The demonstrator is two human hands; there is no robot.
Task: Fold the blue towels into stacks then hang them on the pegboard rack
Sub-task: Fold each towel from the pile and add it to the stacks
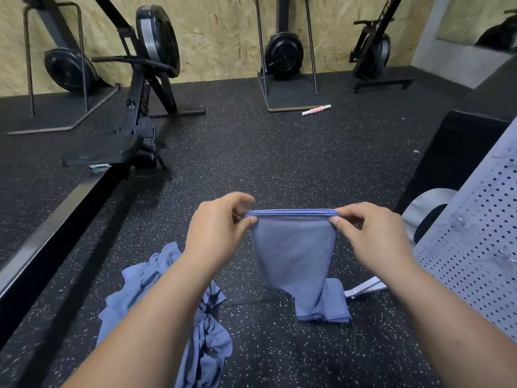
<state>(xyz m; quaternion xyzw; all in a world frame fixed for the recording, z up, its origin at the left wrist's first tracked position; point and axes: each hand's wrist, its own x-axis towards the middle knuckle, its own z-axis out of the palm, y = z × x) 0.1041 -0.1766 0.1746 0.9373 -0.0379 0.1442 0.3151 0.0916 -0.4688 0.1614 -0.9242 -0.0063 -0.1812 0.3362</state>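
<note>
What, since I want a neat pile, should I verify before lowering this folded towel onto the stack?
1. Left hand pinches one top corner of the held towel: ok.
2. Right hand pinches the other top corner: ok.
3. Layers along the top edge line up: ok.
4. Lower end hangs square: not ok, it narrows downward.
5. Folded stack lies on the floor under the towel's end: ok.
6. Its edges are even: cannot tell, partly hidden by the towel.

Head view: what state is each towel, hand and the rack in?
held towel, folded in layers, hanging from its top edge.
left hand, pinches its left top corner.
right hand, pinches the right corner.
folded stack, flat on floor.
loose pile, crumpled, unfolded.
pegboard rack, no towel on visible part.
</note>
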